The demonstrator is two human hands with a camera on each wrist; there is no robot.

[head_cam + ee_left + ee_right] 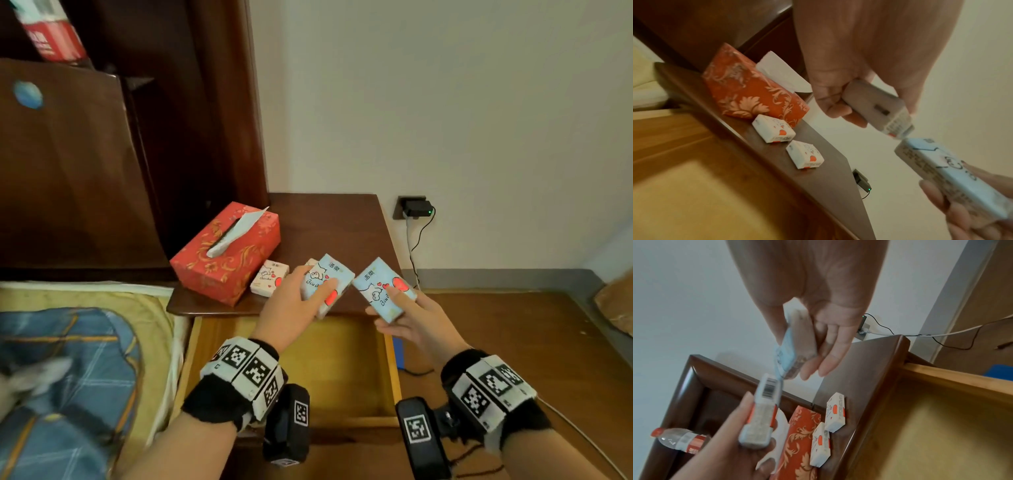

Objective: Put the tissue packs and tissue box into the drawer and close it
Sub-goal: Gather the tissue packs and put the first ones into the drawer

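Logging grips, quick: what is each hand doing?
Left hand: holding a blue tissue pack.
Right hand: holding another blue pack.

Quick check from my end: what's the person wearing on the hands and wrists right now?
Both hands, left and right, are bare. Each wrist carries a black fuzzy band wrapped with white blocks printed with black square code markers, and a black camera unit with its own marker hangs beneath it.

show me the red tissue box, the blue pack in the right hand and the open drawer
red tissue box (236, 263), head view, on its patterned front side.
blue pack in the right hand (378, 286), head view, on its printed top face.
open drawer (392, 356), head view, on its right side wall.
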